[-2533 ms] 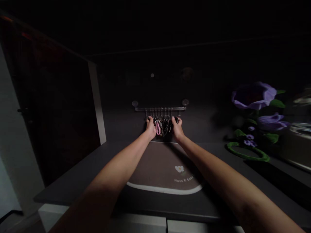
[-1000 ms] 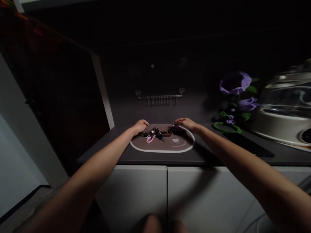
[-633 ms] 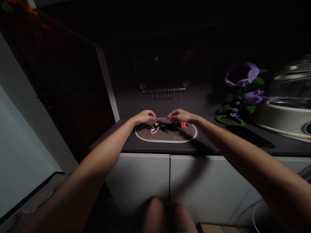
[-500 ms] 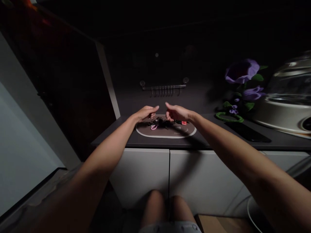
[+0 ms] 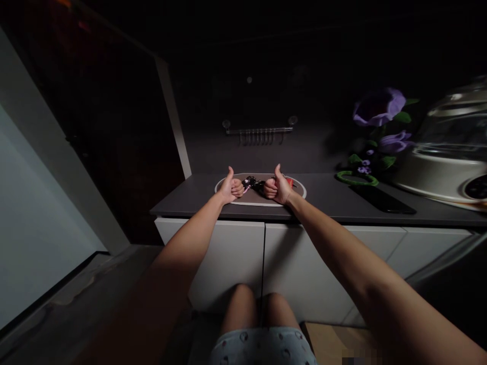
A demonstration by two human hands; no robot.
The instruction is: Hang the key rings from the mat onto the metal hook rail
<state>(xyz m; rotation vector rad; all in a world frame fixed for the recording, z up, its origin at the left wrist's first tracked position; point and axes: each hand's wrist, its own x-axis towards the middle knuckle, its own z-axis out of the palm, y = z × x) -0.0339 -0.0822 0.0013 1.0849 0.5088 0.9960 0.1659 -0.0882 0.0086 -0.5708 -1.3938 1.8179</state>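
My left hand (image 5: 232, 188) is held over the left part of the mat, fingers curled into a fist and thumb pointing up. My right hand (image 5: 277, 187) mirrors it on the right, also a fist with the thumb raised. Nothing shows in either one. Between and behind them a dark bunch of keys and keyrings (image 5: 249, 182) with a pink loop lies on the brown oval mat (image 5: 258, 200), partly hidden by my hands. A red tag (image 5: 290, 182) shows just behind my right hand. On the wall above, a clear rail (image 5: 262, 130) carries several bare hooks.
The dark countertop (image 5: 319, 197) runs above white cabinet doors (image 5: 228, 253). To the right stand purple artificial flowers (image 5: 380, 109) with a green ring base, a flat black slab (image 5: 382, 199) and a cream appliance with a clear lid (image 5: 449, 172). A dark door (image 5: 114, 152) is at left.
The keys came off the rail's hooks and now lie on the mat. My hands let go, drew back toward me and closed into thumbs-up fists. The view tilted downward.
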